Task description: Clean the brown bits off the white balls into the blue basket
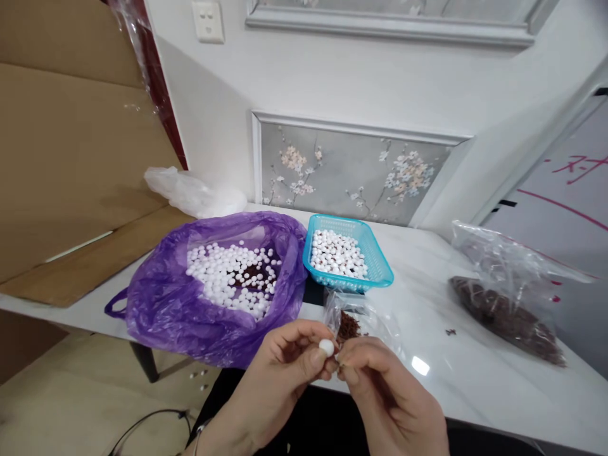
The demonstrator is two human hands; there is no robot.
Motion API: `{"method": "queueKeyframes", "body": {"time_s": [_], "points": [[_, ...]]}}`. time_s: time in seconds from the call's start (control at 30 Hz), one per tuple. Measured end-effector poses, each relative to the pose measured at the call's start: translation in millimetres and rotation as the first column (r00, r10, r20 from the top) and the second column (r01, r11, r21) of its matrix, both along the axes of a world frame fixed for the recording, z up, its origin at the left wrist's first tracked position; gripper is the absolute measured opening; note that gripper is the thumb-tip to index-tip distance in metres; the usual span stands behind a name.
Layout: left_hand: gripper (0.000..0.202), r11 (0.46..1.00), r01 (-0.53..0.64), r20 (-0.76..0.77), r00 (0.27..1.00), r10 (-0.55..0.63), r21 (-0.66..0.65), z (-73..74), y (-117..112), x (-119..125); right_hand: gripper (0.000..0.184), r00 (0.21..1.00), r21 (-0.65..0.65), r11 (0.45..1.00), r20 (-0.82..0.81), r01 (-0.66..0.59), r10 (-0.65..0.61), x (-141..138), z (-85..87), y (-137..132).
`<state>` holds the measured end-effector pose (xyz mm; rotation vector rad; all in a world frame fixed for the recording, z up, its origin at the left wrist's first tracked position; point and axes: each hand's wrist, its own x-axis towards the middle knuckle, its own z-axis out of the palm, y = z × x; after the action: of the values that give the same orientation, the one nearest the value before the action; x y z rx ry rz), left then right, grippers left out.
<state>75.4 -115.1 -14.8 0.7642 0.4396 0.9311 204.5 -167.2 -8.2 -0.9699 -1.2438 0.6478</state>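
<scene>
At the far left a large tan cardboard sheet (71, 158) leans over the table, with a crumpled translucent white plastic bag (190, 193) near its lower edge. Next comes a wide-open purple plastic bag (166, 323), its floor spread with loose small white balls (209, 272) and a dark brown patch among them. (A few pale specks lie on the floor below, too small to name.)

The bare left hand (282, 377) pinches one smooth round white ball (327, 346) between thumb and forefinger. That ball sits at the very tips of those fingers, with much of its surface exposed and facing the right hand. Just behind is a small clear plastic bag (335, 305) holding reddish-brown shreds (349, 326); beyond it stands a turquoise rectangular plastic basket (380, 269), well filled with white balls flecked with reddish brown (338, 253).

The bare right hand (394, 392) has its thumb and forefinger closed together just beside the ball, apparently on a tiny brownish piece (341, 367), mostly hidden. At the far right lies a large clear plastic bag of dark brown material (506, 316).

Judging by the flecks, the basket's balls look finished, the pinched one seems midway, and plenty in the purple bag appear unworked.
</scene>
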Motion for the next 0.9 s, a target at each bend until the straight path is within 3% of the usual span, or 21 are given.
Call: {"method": "queueKeyframes", "body": {"time_s": [0.33,0.57,0.9], "points": [[0.011,0.99,-0.101,-0.073,0.991,0.108,0.095,-1.7,-1,4,0.012,0.995,-0.009,0.998,0.085,0.054,-0.054,2,0.1,2],[0.011,0.95,-0.139,-0.139,0.973,0.183,0.281,-0.4,3,0,0.013,0.999,-0.026,0.999,0.025,0.032,-0.031,-1,-0.6,3],[0.018,0.911,-0.151,-0.188,0.953,0.237,0.384,4.2,3,-7,0.013,0.999,-0.08,0.997,-0.027,0.016,-0.019,-6,3.5,2]]}}
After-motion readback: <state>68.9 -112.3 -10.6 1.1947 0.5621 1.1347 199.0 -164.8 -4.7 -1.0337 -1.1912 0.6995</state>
